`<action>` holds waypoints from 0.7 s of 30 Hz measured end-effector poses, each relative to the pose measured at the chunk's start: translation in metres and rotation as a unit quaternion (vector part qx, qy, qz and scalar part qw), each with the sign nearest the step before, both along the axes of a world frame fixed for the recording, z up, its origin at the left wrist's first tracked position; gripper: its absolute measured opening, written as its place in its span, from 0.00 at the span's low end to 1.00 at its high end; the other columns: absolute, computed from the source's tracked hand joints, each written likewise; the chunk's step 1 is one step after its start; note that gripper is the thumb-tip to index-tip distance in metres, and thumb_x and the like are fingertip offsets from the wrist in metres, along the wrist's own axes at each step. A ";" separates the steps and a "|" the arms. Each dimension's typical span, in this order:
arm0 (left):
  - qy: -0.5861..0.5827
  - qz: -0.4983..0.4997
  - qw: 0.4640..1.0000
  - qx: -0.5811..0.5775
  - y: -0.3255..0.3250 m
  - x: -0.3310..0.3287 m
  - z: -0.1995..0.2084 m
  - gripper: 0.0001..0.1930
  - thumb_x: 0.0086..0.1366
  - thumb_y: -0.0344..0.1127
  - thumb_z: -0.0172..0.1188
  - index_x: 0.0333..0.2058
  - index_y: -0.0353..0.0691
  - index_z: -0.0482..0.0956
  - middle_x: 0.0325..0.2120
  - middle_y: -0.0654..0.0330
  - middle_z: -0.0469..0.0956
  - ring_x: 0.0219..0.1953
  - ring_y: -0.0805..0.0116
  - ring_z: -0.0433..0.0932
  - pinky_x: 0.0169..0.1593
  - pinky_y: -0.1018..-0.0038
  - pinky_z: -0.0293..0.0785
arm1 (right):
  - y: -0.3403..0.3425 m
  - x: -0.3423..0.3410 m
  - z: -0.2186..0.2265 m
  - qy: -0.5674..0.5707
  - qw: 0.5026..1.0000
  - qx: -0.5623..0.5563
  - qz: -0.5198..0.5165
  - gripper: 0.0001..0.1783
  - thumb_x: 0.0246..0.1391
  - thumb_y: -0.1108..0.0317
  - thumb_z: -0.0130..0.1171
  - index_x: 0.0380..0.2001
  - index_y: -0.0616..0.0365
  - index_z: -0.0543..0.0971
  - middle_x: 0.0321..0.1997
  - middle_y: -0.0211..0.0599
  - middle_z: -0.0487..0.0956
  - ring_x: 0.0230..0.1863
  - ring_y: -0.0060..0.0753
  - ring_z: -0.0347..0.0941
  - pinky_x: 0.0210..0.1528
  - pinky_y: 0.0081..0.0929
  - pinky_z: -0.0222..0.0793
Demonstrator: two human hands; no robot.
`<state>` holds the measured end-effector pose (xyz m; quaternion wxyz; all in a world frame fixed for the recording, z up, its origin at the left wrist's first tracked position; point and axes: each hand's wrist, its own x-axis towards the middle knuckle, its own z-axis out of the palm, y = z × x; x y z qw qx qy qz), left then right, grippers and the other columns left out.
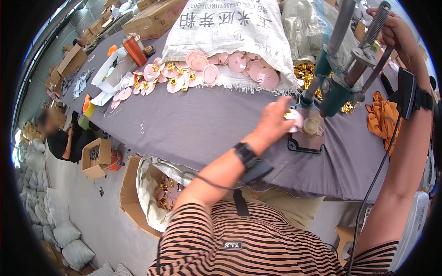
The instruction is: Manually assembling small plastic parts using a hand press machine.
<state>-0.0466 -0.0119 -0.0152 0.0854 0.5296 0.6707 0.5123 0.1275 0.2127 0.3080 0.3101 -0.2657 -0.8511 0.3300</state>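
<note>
My left hand (pixel 272 122) pinches a pink disc (pixel 297 120) with a shiny gold piece on it, beside the base of a green hand press (pixel 338 85). Up at the right, my right hand (pixel 399 36) is closed around the upper end of the press lever (pixel 377 71), next to a coil spring (pixel 379 20). Below the press head lies a pale round part (pixel 311 127) on the dark frame-like base (pixel 305 149). Loose pink discs (pixel 210 73), some with gold clips (pixel 174 81), spill across the table from under a white woven sack (pixel 225 37).
More gold clips (pixel 304 76) lie behind the press. An orange cloth (pixel 381 117) rests to its right. At the far left of the table (pixel 184 119) stand a white bin (pixel 113 71) and an orange bottle (pixel 134 51). A lined carton (pixel 147 193) of finished-looking discs sits below; a person (pixel 62 138) works beyond.
</note>
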 end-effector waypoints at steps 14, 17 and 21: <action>0.290 0.312 0.888 -0.174 -0.026 -0.238 -0.017 0.20 0.56 0.36 0.68 0.48 0.41 0.81 0.50 0.40 0.73 0.49 0.40 0.78 0.54 0.56 0.75 | 0.022 0.026 -0.008 0.057 0.997 0.000 0.049 0.17 0.69 0.62 0.53 0.55 0.57 0.79 0.14 0.11 0.56 0.14 0.09 0.50 0.22 0.14 0.50; 0.212 0.322 0.917 -0.100 -0.037 -0.274 -0.036 0.20 0.53 0.21 0.62 0.48 0.38 0.78 0.43 0.45 0.77 0.45 0.43 0.79 0.50 0.57 0.77 | -0.045 0.004 -0.002 0.123 0.992 -0.033 -0.002 0.10 0.62 0.68 0.57 0.43 0.60 0.81 0.17 0.19 0.64 0.17 0.14 0.58 0.26 0.17 0.60; -0.267 0.026 0.963 -0.018 -0.033 -0.164 0.026 0.26 0.57 0.18 0.64 0.56 0.39 0.78 0.47 0.61 0.79 0.41 0.71 0.83 0.42 0.76 0.81 | -0.049 0.014 0.004 0.147 0.987 -0.058 -0.028 0.04 0.55 0.74 0.59 0.34 0.62 0.80 0.19 0.21 0.68 0.17 0.16 0.59 0.22 0.18 0.57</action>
